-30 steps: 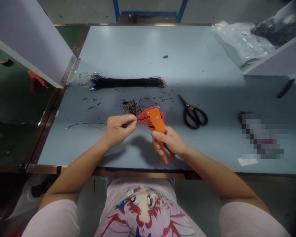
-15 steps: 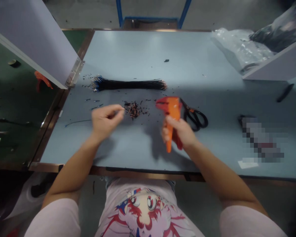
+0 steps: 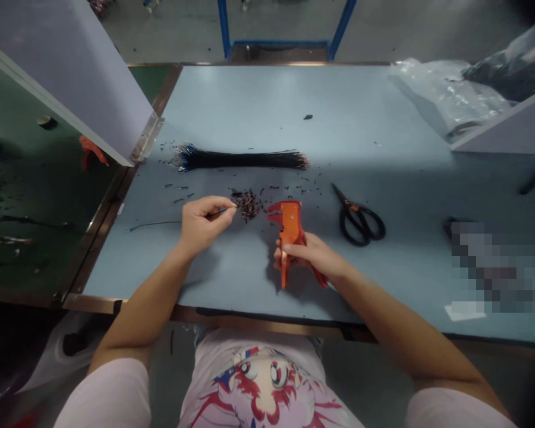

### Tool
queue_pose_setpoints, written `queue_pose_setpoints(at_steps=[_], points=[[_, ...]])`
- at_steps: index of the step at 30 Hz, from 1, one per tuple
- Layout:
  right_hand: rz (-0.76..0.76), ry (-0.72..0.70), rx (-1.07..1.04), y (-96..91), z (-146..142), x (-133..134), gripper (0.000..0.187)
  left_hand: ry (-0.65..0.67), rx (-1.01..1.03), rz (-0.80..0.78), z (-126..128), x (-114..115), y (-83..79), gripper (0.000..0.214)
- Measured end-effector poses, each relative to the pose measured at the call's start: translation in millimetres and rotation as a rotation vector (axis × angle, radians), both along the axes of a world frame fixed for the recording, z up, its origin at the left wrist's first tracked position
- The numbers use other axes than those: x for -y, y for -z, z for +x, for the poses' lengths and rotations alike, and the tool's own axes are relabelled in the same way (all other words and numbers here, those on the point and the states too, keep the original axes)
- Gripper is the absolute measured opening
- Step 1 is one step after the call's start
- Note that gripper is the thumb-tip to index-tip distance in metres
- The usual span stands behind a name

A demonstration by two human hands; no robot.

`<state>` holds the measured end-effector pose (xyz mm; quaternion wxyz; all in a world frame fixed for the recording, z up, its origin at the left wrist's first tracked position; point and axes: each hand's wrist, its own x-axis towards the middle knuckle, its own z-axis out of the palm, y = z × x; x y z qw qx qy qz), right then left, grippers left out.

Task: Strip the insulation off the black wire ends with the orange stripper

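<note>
Over our blue workbench (image 3: 339,119), our left hand (image 3: 203,224) pinches a thin black wire (image 3: 225,211) fingertip-tight, our right hand (image 3: 310,252) clamps its fingers round orange wire strippers (image 3: 289,229).

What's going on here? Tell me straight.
A person stands at a table, their left hand pinching a thin black wire beside a small heap of wire scraps. Their right hand grips an orange wire stripper, with no wire in it. A bundle of wires lies beyond, and scissors lie to the right.
</note>
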<state>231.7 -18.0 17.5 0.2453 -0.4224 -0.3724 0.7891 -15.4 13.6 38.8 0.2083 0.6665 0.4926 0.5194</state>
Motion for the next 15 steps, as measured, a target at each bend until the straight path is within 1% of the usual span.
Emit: queue_pose_setpoints(at_steps=[2,4,7,9,11,15], points=[[0.042,-0.043,0.043,0.2,1,-1,0.032,0.001,0.002,-0.003,0,0,0.5,0.006],[0.026,-0.067,0.037,1.5,0,0,0.033,-0.012,0.007,0.0,0,-1,2.4,0.006],[-0.055,-0.006,-0.016,7.2,-4,1,0.033,-0.053,0.047,-0.021,4,-1,8.1,0.007],[-0.103,0.046,-0.05,12.4,-7,1,0.033,-0.077,0.093,-0.064,8,-1,13.1,0.008],[-0.14,0.066,-0.09,16.5,-8,0,0.032,-0.092,0.133,-0.107,13,-1,18.2,0.009],[-0.147,0.1,-0.157,18.4,-8,-1,0.031,-0.095,0.197,-0.151,23,-1,26.5,0.009]])
